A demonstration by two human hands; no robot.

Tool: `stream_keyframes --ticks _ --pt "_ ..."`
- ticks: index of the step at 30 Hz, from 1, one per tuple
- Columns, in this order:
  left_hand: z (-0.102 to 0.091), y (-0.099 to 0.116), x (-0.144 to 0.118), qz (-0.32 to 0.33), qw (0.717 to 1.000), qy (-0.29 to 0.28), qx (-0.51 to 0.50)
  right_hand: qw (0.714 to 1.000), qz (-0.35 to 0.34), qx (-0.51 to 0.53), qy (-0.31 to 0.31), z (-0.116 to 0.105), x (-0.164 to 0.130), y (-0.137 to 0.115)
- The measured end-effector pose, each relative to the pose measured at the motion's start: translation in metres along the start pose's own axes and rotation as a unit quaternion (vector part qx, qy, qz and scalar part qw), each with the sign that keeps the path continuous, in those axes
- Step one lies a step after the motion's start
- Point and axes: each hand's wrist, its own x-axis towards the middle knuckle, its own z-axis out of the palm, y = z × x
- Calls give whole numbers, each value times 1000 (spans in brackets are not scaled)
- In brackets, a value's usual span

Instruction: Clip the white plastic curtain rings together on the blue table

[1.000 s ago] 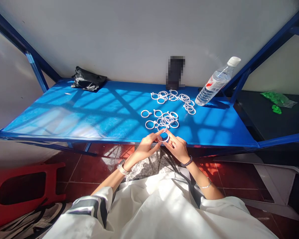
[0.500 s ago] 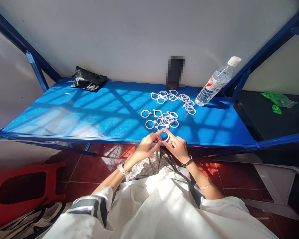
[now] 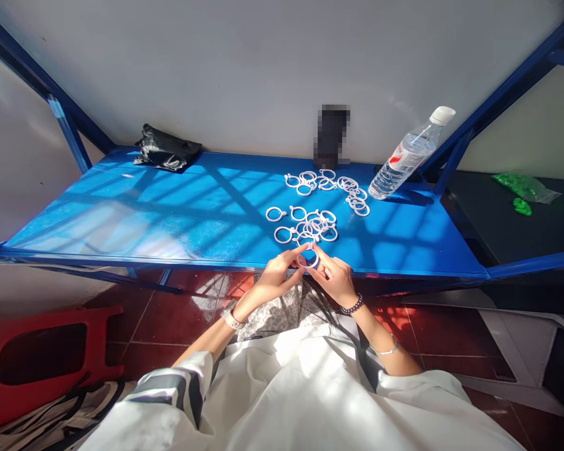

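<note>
Between my two hands, at the table's near edge, is a white curtain ring [image 3: 309,267]. My left hand [image 3: 277,277] grips its left side, with index finger and thumb reaching to it. On the other side, my right hand [image 3: 334,279] pinches the ring with finger and thumb. The fingertips of both hands nearly meet at its top, where they partly hide it. Just beyond my fingers lies a loose cluster of similar white rings [image 3: 283,235], several with a small eyelet on the rim. Farther back are more rings, a group [image 3: 304,189] and an overlapping row [image 3: 361,208].
The blue table [image 3: 207,213] has a clear water bottle [image 3: 404,160] leaning at its right rear. A black plastic bag [image 3: 167,150] sits at the back left, and a dark blurred object [image 3: 329,138] stands against the wall. A red stool [image 3: 42,351] is at lower left.
</note>
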Motion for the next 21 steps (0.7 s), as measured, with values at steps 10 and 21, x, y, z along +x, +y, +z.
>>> stream_keyframes --ticks 10,21 --pt "1 -2 0 1 1000 5 3 1000 6 12 5 -1 1 -1" --pt "0 1 0 2 1000 2 19 1000 20 23 -1 0 1 1"
